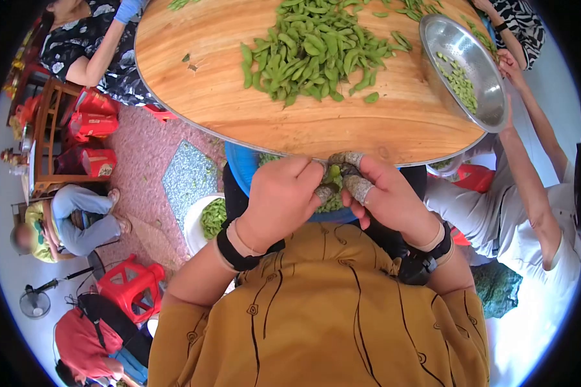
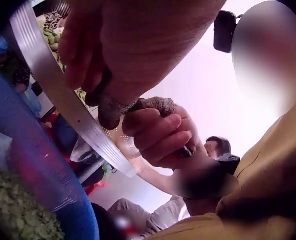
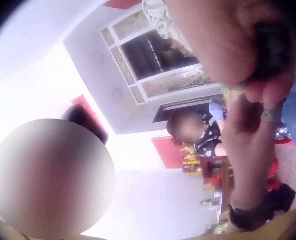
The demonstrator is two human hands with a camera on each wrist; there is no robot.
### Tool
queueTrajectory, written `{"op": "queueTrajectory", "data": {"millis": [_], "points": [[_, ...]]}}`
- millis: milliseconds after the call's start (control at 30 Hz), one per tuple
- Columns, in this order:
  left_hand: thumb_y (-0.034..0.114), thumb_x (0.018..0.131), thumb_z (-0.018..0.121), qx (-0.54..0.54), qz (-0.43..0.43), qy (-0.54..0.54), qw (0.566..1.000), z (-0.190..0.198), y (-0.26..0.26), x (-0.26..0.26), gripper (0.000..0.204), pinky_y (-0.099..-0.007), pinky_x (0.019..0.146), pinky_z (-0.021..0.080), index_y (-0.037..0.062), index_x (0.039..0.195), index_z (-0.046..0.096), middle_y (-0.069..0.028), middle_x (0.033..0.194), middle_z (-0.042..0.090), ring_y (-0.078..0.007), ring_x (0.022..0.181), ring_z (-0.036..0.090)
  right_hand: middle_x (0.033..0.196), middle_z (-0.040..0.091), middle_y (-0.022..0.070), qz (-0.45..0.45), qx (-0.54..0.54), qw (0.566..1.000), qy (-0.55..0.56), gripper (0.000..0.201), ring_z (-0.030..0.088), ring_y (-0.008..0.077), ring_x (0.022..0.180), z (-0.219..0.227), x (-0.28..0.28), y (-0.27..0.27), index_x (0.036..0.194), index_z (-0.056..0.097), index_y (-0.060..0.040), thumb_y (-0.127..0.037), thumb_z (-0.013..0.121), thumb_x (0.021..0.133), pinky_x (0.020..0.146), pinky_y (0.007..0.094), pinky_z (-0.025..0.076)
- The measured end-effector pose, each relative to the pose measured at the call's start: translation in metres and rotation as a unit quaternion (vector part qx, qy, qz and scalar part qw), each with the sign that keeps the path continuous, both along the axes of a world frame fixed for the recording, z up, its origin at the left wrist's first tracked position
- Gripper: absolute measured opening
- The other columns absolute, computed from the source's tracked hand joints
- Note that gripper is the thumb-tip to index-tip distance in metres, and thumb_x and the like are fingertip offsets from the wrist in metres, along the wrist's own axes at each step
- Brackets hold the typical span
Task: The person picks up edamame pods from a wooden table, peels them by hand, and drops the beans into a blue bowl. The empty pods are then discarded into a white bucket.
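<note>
Just off the near table edge, over a blue basin, both hands meet around a green soybean pod. The left hand pinches it between thumb and fingers, one of them capped in a dark, rough wrap. From the other side the right hand grips the pod with its wrapped thumb and forefinger. The fingers cover most of the pod. Green beans lie in the basin in the left wrist view. In the right wrist view the fingertips hide the pod.
A heap of soybean pods lies on the round wooden table. A metal colander with shelled beans stands at the right. Left of the lap is a white bucket holding green pods. Other people sit around; a red stool stands lower left.
</note>
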State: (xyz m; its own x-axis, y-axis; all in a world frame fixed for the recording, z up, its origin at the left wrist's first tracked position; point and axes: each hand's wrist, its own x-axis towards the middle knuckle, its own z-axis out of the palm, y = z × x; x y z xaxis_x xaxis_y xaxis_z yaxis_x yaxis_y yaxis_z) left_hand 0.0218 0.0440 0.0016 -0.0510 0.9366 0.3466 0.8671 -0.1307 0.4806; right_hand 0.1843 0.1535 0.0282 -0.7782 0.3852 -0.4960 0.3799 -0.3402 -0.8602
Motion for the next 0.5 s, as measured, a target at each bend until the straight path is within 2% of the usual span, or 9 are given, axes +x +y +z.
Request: {"op": "queueTrajectory", "data": {"millis": [67,167,267,333,367,400,433,467,500], "points": [[0.004,0.056,0.069,0.015,0.003,-0.012,1.000,-0.001,0.000,0.002,0.029,-0.0397,0.056,0.047,0.0050,0.083,0.057,-0.0105,0.077,0.055,-0.0320,0.067,0.058,0.078,0.057,0.0012,-0.010,-0.033,0.999,-0.005,0.028,0.052,0.0068,0.058,-0.003,0.001,-0.002,0.114,0.051,-0.0024,-0.004,0.042,0.088,0.046,0.0211,0.047],[0.004,0.057,0.068,0.021,0.015,0.010,1.000,-0.002,-0.001,0.004,0.027,-0.0401,0.055,0.046,0.0051,0.081,0.057,-0.0103,0.075,0.054,-0.0313,0.066,0.057,0.078,0.058,0.0008,-0.013,-0.006,1.000,-0.025,0.028,0.052,0.0065,0.057,0.003,-0.001,-0.002,0.112,0.053,-0.0028,-0.002,0.041,0.086,0.046,0.0206,0.047],[0.007,0.057,0.070,0.022,0.021,0.057,0.998,0.000,-0.002,0.005,0.029,-0.0375,0.058,0.047,0.0046,0.083,0.057,-0.0088,0.072,0.049,-0.0273,0.068,0.058,0.077,0.058,0.0003,-0.007,0.011,1.000,-0.003,0.030,0.052,0.0058,0.056,-0.004,0.002,-0.001,0.109,0.055,-0.0031,0.001,0.041,0.083,0.046,0.0202,0.045],[0.005,0.064,0.067,-0.012,0.023,0.040,0.999,-0.001,-0.002,0.004,0.023,-0.0361,0.058,0.047,0.0029,0.086,0.059,-0.0115,0.075,0.054,-0.0296,0.070,0.058,0.077,0.059,0.0000,-0.003,0.026,1.000,0.009,0.031,0.051,0.0056,0.056,-0.008,0.004,-0.001,0.108,0.056,-0.0030,0.002,0.041,0.081,0.046,0.0202,0.044],[0.005,0.064,0.067,-0.013,0.024,0.040,0.999,-0.006,-0.001,0.003,0.023,-0.0361,0.058,0.047,0.0029,0.086,0.059,-0.0115,0.075,0.054,-0.0296,0.070,0.058,0.077,0.059,-0.0002,0.001,0.041,0.999,0.021,0.032,0.051,0.0053,0.055,-0.010,0.005,-0.001,0.107,0.057,-0.0030,0.003,0.041,0.080,0.046,0.0202,0.043],[0.004,0.071,0.063,0.003,0.006,-0.091,0.996,-0.012,0.001,0.001,0.016,-0.0347,0.056,0.045,0.0016,0.086,0.059,-0.0120,0.076,0.056,-0.0262,0.066,0.057,0.077,0.059,-0.0002,0.001,0.040,0.999,0.021,0.032,0.051,0.0053,0.055,-0.013,0.005,-0.002,0.107,0.057,-0.0030,0.003,0.041,0.080,0.046,0.0202,0.043],[0.003,0.077,0.059,0.018,-0.012,-0.220,0.975,-0.015,0.001,0.000,0.010,-0.0333,0.054,0.044,0.0003,0.086,0.059,-0.0124,0.077,0.058,-0.0228,0.062,0.056,0.077,0.059,-0.0007,0.009,0.047,0.998,0.028,0.033,0.051,0.0052,0.055,-0.017,0.006,-0.002,0.108,0.057,-0.0030,0.004,0.041,0.079,0.046,0.0203,0.043],[0.003,0.077,0.059,0.017,-0.012,-0.220,0.975,-0.015,-0.001,-0.002,0.010,-0.0333,0.054,0.044,0.0003,0.086,0.059,-0.0124,0.077,0.058,-0.0228,0.062,0.056,0.076,0.058,-0.0011,0.016,0.054,0.998,0.036,0.034,0.051,0.0051,0.055,-0.019,0.008,-0.002,0.108,0.057,-0.0029,0.004,0.042,0.079,0.046,0.0204,0.043],[0.003,0.082,0.054,-0.138,0.021,-0.472,0.870,-0.006,-0.003,-0.006,0.010,-0.0299,0.055,0.043,-0.0005,0.089,0.059,-0.0102,0.078,0.060,-0.0183,0.061,0.054,0.076,0.058,-0.0011,0.017,0.053,0.998,0.036,0.034,0.051,0.0051,0.055,-0.020,0.009,-0.003,0.108,0.057,-0.0029,0.004,0.042,0.079,0.046,0.0204,0.043]]}}
